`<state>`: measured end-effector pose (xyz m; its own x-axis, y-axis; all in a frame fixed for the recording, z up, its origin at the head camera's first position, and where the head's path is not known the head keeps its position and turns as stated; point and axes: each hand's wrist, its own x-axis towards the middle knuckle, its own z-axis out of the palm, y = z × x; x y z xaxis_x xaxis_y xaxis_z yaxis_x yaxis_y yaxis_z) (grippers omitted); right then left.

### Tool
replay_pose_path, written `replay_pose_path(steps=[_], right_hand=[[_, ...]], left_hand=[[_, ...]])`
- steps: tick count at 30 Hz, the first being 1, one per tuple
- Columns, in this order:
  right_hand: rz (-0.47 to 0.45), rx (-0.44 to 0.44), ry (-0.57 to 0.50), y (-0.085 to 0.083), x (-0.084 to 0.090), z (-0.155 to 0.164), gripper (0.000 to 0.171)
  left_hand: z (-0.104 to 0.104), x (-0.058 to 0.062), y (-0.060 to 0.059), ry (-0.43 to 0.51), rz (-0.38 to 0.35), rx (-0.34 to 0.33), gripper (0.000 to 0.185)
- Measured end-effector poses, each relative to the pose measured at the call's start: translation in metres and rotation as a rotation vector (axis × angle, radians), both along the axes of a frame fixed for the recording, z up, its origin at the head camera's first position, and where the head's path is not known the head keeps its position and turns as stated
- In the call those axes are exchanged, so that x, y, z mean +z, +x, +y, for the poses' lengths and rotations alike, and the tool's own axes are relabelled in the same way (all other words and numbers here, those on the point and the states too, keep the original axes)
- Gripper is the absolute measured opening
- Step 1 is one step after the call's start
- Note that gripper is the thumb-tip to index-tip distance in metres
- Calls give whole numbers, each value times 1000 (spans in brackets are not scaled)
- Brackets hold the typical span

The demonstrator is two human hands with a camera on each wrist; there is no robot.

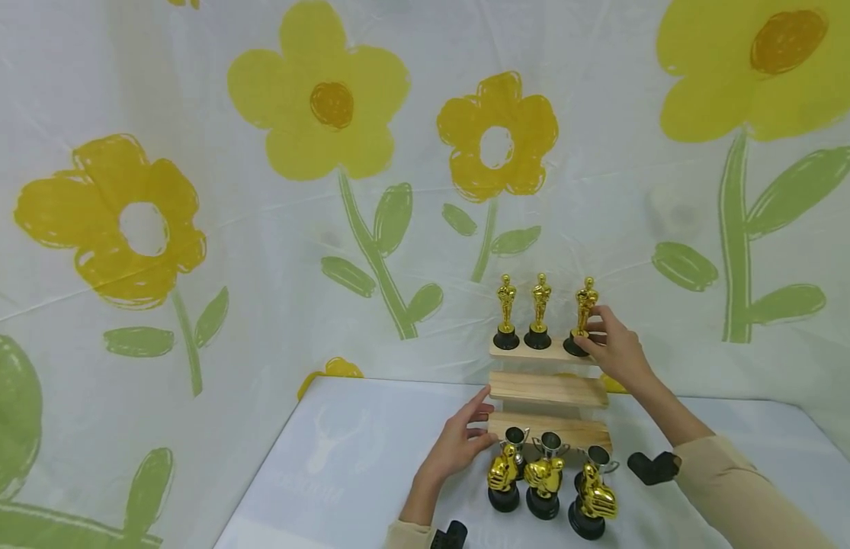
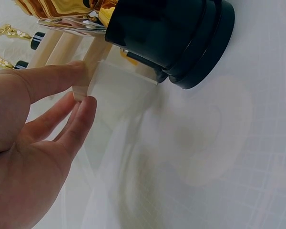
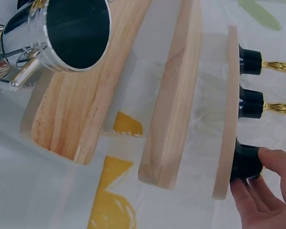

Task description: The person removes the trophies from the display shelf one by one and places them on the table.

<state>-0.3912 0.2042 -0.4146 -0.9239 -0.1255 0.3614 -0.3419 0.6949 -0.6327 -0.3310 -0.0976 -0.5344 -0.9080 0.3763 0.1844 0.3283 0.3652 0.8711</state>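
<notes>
A three-tier wooden shelf with clear side panels stands on the white table. Three gold statuettes on black bases line its top tier. My right hand grips the rightmost statuette low down. In the right wrist view, thumb and fingers curl round its black base. The other two statuettes stand free. My left hand is at the shelf's left side. There its fingertips pinch the edge of the clear side panel.
Three gold thumbs-up trophies on black bases stand in front of the shelf. Silver cups stand just behind them, against the bottom tier. A flower-printed cloth hangs close behind. The table edge runs at the left.
</notes>
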Motion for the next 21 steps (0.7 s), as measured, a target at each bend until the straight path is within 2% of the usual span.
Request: replay_pose_path(steps=[21], right_hand=[[72,8,22,6,-1,-1,46]], left_hand=[[0,2,1,6,3,-10,78]])
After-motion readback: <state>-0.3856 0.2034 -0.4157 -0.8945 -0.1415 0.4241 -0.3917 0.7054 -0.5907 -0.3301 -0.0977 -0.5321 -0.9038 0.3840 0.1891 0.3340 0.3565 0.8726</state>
